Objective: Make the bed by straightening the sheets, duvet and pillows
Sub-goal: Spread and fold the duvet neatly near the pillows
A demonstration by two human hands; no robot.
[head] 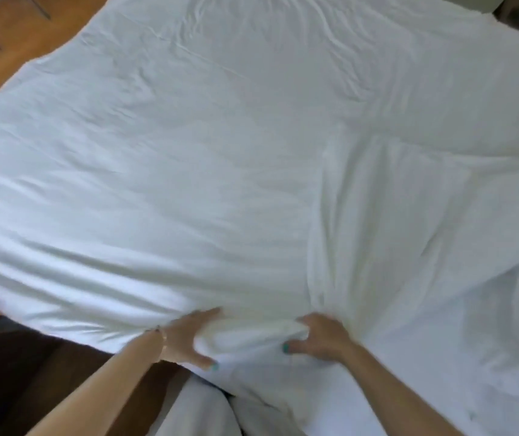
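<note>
Duvet: a large white duvet [220, 152] is spread over the bed and fills most of the view; it reaches from the hands at the bottom up to the far edge at the top.
Near edge of the duvet: it is bunched into a thick roll between the two hands, at the bottom middle of the view.
Left hand: the left hand [189, 339] grips the left end of this roll; the fingers go over the top of the cloth and the thumb curls below it.
Right hand: the right hand [317, 339] grips the right end of the roll, with the fingers curled into the cloth and the thumb under it.
Hands together: they are near each other, with only the bunched cloth between them.
Folds: deep creases fan out from the right hand toward the upper right; long soft ridges run to the left from the left hand.
Nails: the thumbnails have green polish.
Wrist: a thin bracelet [163, 338] is on the left wrist.
Floor: a wooden floor [16, 42] shows at the upper left, beside the duvet.
Picture quality: the view is blurred, so fine details of the cloth are not clear.
</note>
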